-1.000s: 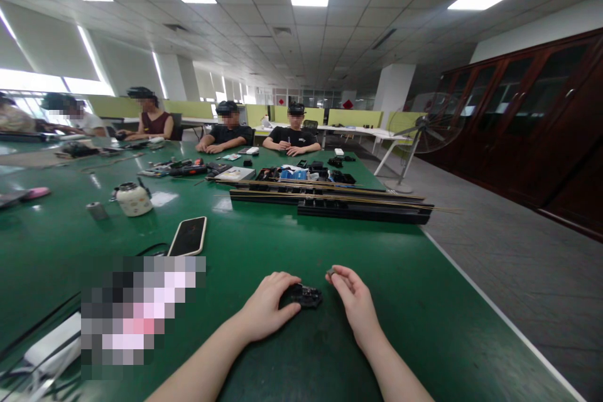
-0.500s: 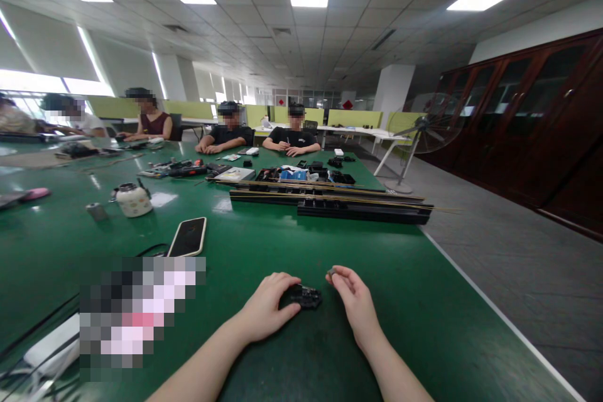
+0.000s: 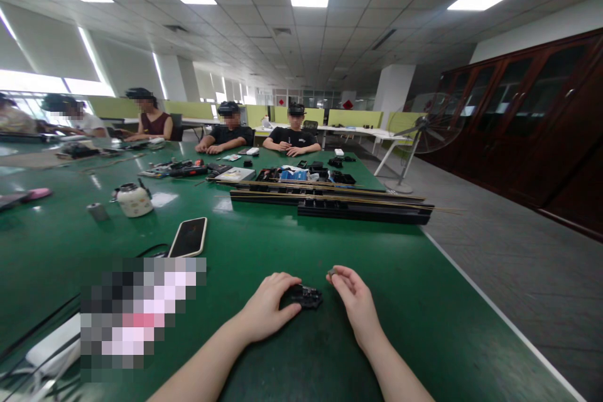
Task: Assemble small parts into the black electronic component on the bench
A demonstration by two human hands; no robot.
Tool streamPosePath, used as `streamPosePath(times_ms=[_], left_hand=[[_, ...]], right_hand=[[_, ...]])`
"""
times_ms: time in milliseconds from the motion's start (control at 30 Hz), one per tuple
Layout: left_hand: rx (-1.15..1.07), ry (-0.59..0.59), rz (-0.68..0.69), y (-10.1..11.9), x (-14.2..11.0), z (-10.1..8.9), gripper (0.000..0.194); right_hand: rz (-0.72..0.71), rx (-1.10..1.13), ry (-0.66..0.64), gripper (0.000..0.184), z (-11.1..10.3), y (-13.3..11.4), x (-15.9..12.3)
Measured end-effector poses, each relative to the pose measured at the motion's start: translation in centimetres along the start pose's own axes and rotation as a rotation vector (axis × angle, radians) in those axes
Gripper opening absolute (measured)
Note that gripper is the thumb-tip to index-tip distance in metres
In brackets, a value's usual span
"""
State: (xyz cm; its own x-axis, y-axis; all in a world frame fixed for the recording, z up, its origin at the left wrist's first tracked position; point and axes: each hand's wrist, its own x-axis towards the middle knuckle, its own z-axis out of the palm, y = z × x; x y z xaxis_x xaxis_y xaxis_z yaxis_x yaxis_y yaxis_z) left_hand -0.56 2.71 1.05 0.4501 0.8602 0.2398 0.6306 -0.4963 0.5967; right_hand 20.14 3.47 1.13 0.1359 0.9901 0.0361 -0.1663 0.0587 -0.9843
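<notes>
A small black part with metallic bits on top lies on the green table. Around its left end curl the thumb and fingers of my left hand, gripping it against the tabletop. To the right, apart from the black part, my right hand pinches a small greyish piece between thumb and fingertips. That piece is too small to tell its kind.
Long black rails with thin rods lie across the table ahead. To the left are a phone, a light-coloured jar, a grey cylinder and cables. Tools and boxes lie farther back. Several people sit beyond; a fan stands right.
</notes>
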Motion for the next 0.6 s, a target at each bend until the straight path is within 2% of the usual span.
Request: streamPosePath(times_ms=[600], left_hand=[[0.005,0.0,-0.002,0.28,0.06,-0.13,0.036]], right_hand=[[-0.021,-0.062,-0.011,0.043,-0.01,0.24,0.1]])
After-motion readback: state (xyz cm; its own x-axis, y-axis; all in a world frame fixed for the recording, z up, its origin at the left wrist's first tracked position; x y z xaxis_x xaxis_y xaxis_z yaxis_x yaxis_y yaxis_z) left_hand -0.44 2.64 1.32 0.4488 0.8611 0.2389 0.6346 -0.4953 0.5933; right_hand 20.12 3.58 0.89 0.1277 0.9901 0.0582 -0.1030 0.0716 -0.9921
